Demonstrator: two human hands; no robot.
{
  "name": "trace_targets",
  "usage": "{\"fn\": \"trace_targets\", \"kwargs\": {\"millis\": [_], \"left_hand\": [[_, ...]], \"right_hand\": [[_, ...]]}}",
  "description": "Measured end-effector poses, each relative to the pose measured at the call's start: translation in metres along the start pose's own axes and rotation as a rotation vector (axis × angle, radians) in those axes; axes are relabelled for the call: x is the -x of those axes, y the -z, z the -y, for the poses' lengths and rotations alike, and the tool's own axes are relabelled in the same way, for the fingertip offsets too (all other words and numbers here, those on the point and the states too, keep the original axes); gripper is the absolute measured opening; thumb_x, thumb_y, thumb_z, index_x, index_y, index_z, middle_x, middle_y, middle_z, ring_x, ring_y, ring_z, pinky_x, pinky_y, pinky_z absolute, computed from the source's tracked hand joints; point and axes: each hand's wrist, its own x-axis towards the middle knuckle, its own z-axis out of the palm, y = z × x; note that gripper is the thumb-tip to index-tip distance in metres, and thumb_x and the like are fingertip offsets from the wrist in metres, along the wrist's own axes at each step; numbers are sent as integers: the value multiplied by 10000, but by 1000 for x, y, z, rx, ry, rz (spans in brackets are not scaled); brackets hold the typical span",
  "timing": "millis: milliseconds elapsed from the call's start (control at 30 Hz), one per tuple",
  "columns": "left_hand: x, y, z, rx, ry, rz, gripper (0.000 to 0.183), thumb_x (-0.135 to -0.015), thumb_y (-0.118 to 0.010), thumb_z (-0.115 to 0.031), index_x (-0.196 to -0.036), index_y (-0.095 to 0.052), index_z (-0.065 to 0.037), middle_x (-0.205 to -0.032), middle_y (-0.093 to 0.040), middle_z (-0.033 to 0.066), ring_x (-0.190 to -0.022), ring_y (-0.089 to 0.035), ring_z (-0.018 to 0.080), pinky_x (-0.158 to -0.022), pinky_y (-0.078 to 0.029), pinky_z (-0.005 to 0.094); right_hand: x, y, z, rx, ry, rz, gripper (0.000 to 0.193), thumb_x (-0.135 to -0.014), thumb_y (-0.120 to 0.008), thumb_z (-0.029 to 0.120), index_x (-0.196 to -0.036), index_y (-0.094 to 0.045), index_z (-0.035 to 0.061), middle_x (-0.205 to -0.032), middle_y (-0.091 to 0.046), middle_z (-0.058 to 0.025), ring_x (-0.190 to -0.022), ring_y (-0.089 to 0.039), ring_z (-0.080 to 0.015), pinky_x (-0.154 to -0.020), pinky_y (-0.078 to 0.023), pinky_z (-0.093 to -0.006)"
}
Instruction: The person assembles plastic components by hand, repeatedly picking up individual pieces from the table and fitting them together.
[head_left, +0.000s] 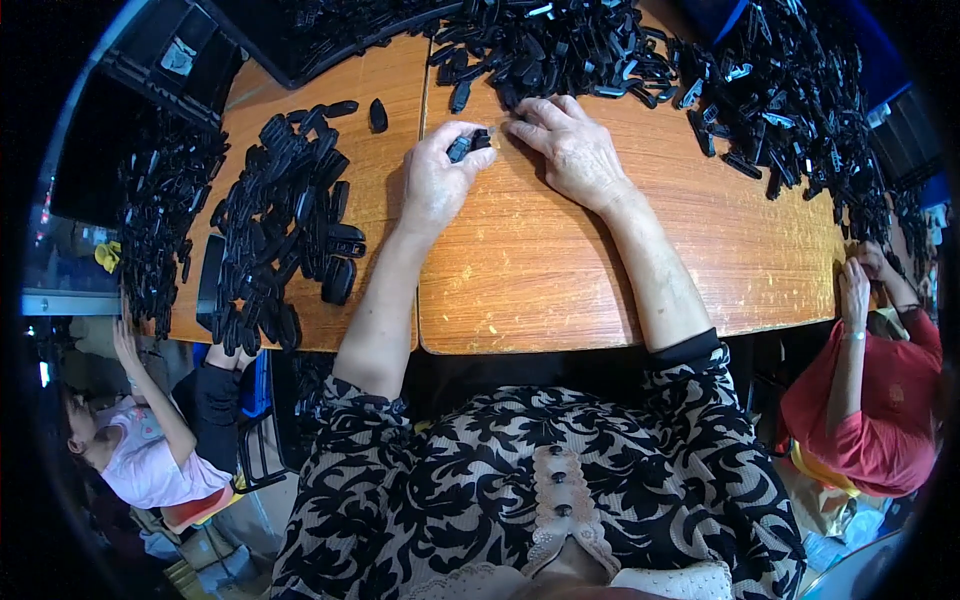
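Observation:
My left hand (437,175) is closed around a small black plastic part (460,149), pinched between thumb and fingers. Another dark piece shows right beside it at the thumb tip; whether the two are joined I cannot tell. My right hand (575,150) lies at the near edge of a large heap of black plastic parts (555,55). Its fingers are bent in toward the heap, and what they grip, if anything, is hidden beneath them. One loose black part (460,96) rests between the heap and my left hand.
Larger oval black pieces (285,200) lie piled at left on the wooden table (520,270). More black parts (790,110) spread along the right. A black tray (290,70) stands at the far left. Co-workers sit on both sides, one in a red shirt (870,400), one in pink (165,455).

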Motion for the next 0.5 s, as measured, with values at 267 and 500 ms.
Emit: {"fn": "trace_targets", "kwargs": {"millis": [267, 500], "left_hand": [[4, 4, -6, 3, 15, -10, 248, -771, -778, -51, -1003, -696, -21, -829, -682, 20, -726, -593, 98, -688, -492, 255], [6, -4, 0, 79, -43, 103, 219, -787, -770, -23, -993, -698, -43, -797, -624, -45, -689, -540, 45, -614, -458, 205]], "right_hand": [[-4, 1, 12, -94, -72, -163, 111, -882, -658, 122, -962, -667, 46, -948, -635, -59, -860, -595, -207, -727, -497, -324], [-5, 3, 20, -1271, -738, 211, 198, -936, -667, 257, -889, -649, 65, -675, -551, 46, -553, -421, -36, -493, -313, -203]]}}
